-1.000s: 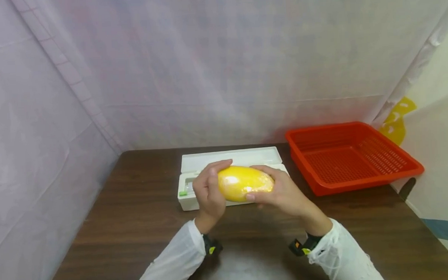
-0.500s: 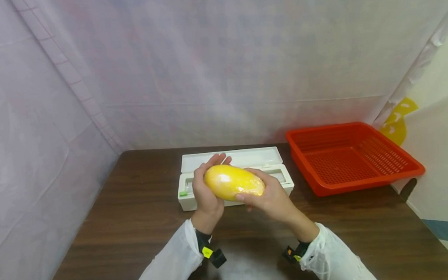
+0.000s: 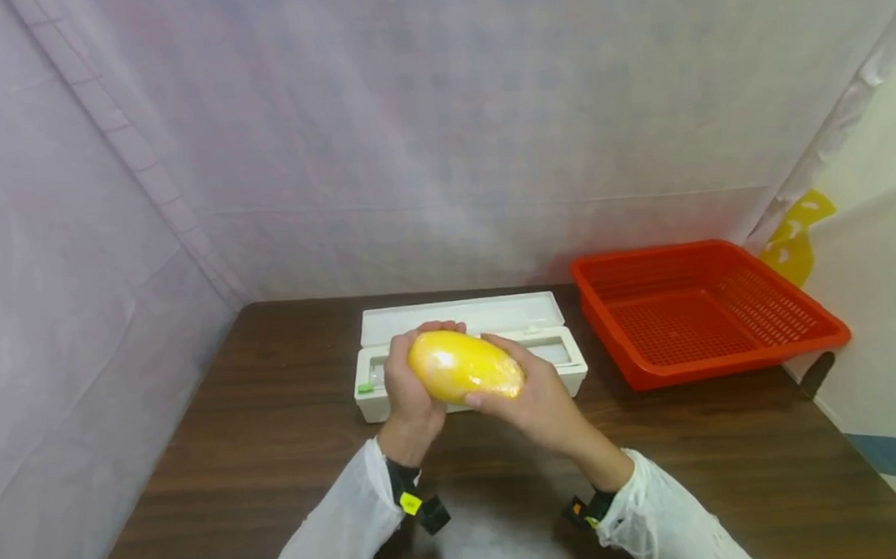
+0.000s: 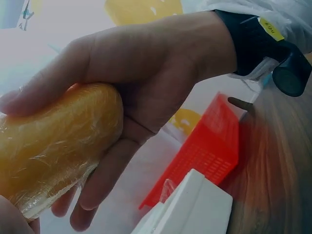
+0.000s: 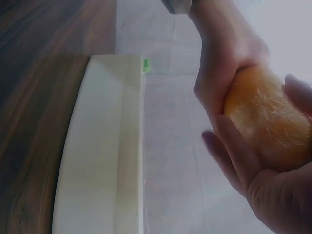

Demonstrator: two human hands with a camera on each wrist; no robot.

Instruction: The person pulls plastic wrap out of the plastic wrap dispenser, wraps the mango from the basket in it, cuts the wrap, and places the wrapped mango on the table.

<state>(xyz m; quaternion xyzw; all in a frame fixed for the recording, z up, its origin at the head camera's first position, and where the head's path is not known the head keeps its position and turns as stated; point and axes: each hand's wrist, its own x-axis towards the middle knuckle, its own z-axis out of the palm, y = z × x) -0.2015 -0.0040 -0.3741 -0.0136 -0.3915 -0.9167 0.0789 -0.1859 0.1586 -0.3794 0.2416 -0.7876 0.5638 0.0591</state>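
In the head view, a smooth yellow oval fruit (image 3: 463, 366), mango-like and wrapped in clear cling film, is held above the table between both hands. My left hand (image 3: 408, 402) cups its left end, palm against it and fingers reaching round the far side. With thumb on the near side and fingers behind, my right hand (image 3: 539, 400) grips the other end. The left wrist view shows wrinkled film on the fruit (image 4: 58, 131) and a loose fold below. Directly behind the hands sits a white cling film dispenser (image 3: 502, 312), lid raised, green slider (image 3: 366, 388) at its left.
A red plastic basket (image 3: 632, 373) with a perforated floor stands at the table's back right, its right side overhanging the edge. The dark wood table (image 3: 275, 454) backs onto a pale hanging sheet (image 3: 450, 146), with another sheet along the left.
The fruit and both hands have shifted a little left. My left hand has turned so that its palm cups the fruit's end. In the last half second they have barely moved.
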